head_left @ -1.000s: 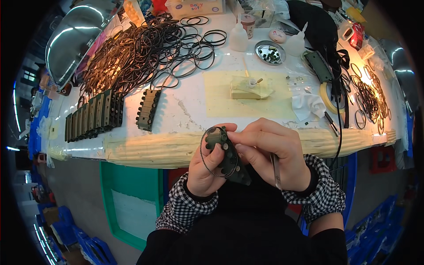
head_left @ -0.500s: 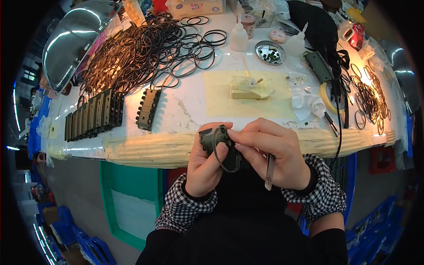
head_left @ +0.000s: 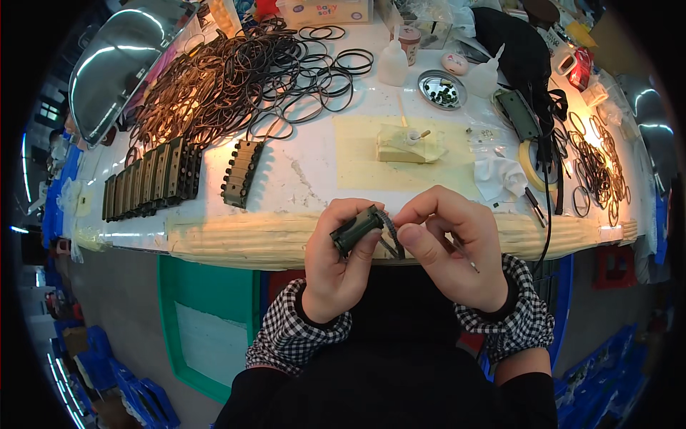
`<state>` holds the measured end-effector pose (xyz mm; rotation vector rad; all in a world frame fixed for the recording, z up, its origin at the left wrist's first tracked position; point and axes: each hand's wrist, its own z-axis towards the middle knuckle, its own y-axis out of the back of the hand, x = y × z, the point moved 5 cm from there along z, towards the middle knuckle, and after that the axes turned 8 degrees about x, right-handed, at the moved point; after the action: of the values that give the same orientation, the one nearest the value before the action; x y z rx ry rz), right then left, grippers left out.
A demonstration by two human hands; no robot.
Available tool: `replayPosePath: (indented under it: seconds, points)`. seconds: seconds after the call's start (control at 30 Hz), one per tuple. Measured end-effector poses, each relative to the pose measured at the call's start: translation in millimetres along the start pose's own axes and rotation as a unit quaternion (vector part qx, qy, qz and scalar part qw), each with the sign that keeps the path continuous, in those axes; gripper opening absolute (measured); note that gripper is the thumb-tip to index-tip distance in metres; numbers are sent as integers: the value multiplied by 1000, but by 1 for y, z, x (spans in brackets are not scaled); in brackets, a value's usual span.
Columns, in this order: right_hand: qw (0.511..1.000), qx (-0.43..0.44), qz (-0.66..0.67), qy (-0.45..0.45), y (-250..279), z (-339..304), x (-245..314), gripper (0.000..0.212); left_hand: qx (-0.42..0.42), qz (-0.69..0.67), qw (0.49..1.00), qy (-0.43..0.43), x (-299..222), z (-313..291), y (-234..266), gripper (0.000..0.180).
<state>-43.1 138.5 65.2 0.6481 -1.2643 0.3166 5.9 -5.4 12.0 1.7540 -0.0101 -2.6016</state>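
Just past the table's front edge, my left hand (head_left: 336, 264) is closed around a small dark-green model tank hull (head_left: 359, 230). A thin ribbed rubber track loop (head_left: 391, 239) hangs at the hull's right end. My right hand (head_left: 457, 250) is beside the loop, thumb and forefinger apart near it; whether they touch it I cannot tell. Thin metal tweezers (head_left: 468, 259) are tucked in the right hand's curled fingers, with most of their length hidden. Another green hull with wheels along its side (head_left: 241, 174) lies on the table ahead to the left.
Several similar hulls (head_left: 152, 179) stand in a row at left, below a heap of black track loops (head_left: 221, 79). A small block (head_left: 407, 145) sits on yellow paper ahead. Beyond are a dish of small green parts (head_left: 441, 91) and squeeze bottles (head_left: 392, 63). More loops (head_left: 599, 161) lie right.
The hull has turned in my left hand, so the track loop now sits at its right. My right fingertips have moved back from the hull, and the tweezers have swung round in that hand.
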Motion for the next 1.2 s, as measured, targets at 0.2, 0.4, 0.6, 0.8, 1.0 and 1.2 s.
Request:
replayPosePath:
  seconds: [0.2,0.4,0.6,0.8,1.0,1.2]
  points:
    - [984,15,173,-51,-8,0,-13,13,16,103,994,-45,-10,4,0,22]
    - [982,42,183,-26,-16,0,-14,12,14,112,993,-24,-7,3,-2,22]
    - [987,71,117,-78,-11,-2,-9,11,6,-2,1000,9,-2,0,0,21]
    - [987,45,144,-59,-12,-7,-22,11,21,148,987,-53,-9,4,0,24]
    - [964,29,247,-92,-14,-5,-28,10,30,318,935,-155,-17,7,-3,33]
    - [976,59,189,-88,-13,-3,-28,13,33,270,954,-125,-16,9,-6,36]
